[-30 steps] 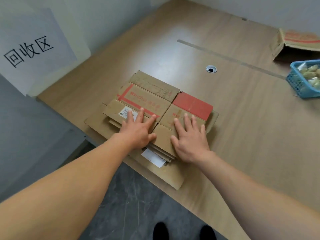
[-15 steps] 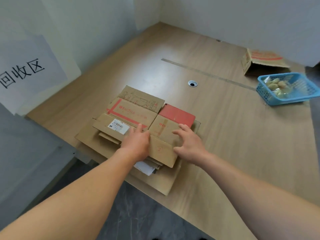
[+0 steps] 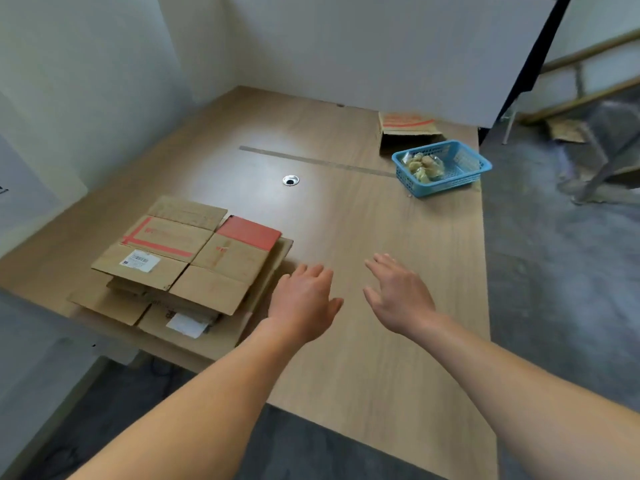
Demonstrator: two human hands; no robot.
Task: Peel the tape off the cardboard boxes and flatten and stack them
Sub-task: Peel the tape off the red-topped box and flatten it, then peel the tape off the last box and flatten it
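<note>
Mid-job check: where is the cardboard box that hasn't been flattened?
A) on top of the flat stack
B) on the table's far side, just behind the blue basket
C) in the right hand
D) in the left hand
B: the unflattened box sits at the far side of the table, right behind the blue basket; the left hand and right hand are both open and empty.

Flattened cardboard boxes (image 3: 187,268) are stacked at the table's left edge; an unflattened box (image 3: 407,131) is seen far right.
</note>
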